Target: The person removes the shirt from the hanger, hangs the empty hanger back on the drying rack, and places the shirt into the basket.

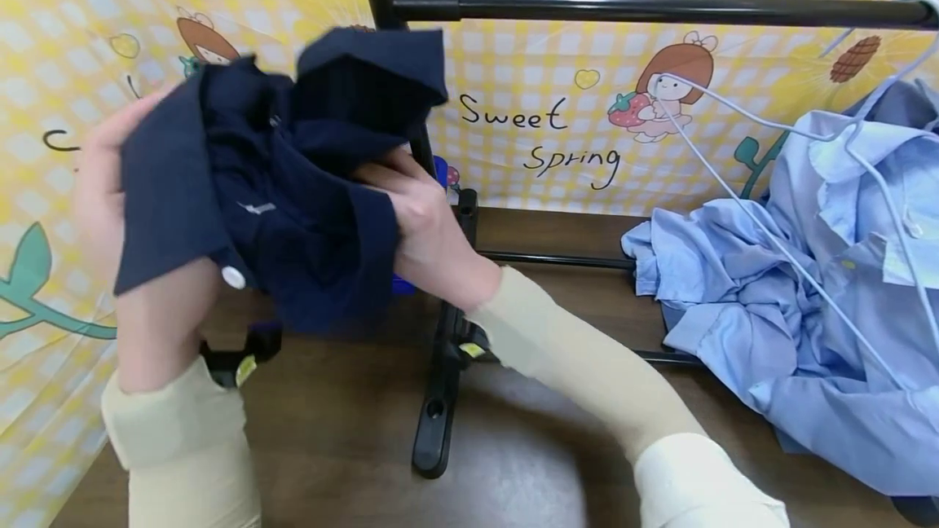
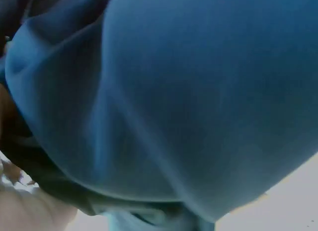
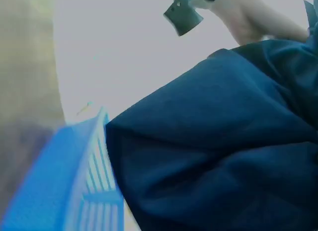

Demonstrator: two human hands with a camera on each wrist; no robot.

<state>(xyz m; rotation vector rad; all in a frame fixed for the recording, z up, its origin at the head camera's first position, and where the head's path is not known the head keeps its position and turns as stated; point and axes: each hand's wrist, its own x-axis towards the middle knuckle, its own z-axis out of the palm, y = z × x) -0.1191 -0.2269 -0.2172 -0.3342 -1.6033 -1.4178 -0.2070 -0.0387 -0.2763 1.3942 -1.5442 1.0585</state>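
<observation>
A bunched navy shirt [image 1: 315, 210] is held up between both hands at the left of the head view. It has a white button and a small white mark. My left hand [image 1: 101, 186] holds its left side, with the fingers partly hidden behind a stiff flap. On the other side, my right hand [image 1: 421, 226] grips the cloth, its fingertips tucked into the folds. Dark cloth [image 2: 198, 92] fills most of the left wrist view. In the right wrist view the shirt [image 3: 213, 141] hangs in loose folds, with the left hand [image 3: 243, 17] beyond it.
A black rack has a top bar [image 1: 623, 8] and a foot [image 1: 433, 430] on the brown floor. A light blue shirt [image 1: 829, 283] lies bunched at the right, with a white wire hanger [image 1: 778, 243] across it. A blue slatted basket [image 3: 54, 176] stands below the navy cloth.
</observation>
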